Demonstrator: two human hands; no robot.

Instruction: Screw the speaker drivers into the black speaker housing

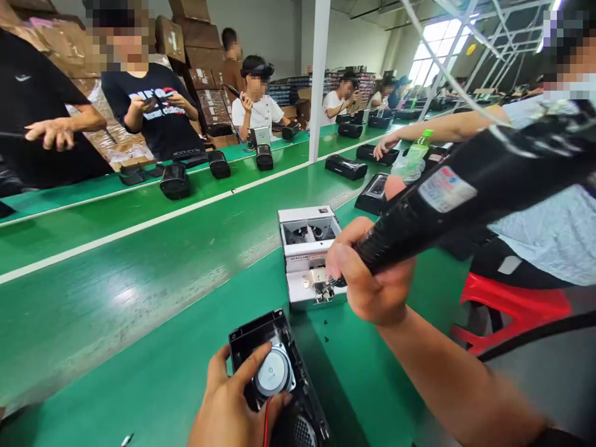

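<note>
My right hand (379,282) is wrapped round a black electric screwdriver (414,211), whose thick body slants up to the right. Its tip end points toward the metal pick-up part of a white screw feeder (293,287), where my fingers partly hide it. Below, my left hand (228,397) holds a round silver speaker driver (272,371) between thumb and fingers. The driver sits in an open black speaker housing (305,372). A red wire (266,422) runs by my thumb. Two small dark screws (326,339) lie on the green bench beside the housing.
A green conveyor belt (139,292) runs past the bench, with several black speaker housings (345,166) along it. A white post (319,81) stands beyond. Co-workers sit opposite, and one person reaches in at right. A green-capped bottle (416,152) and red stool (512,304) are there too.
</note>
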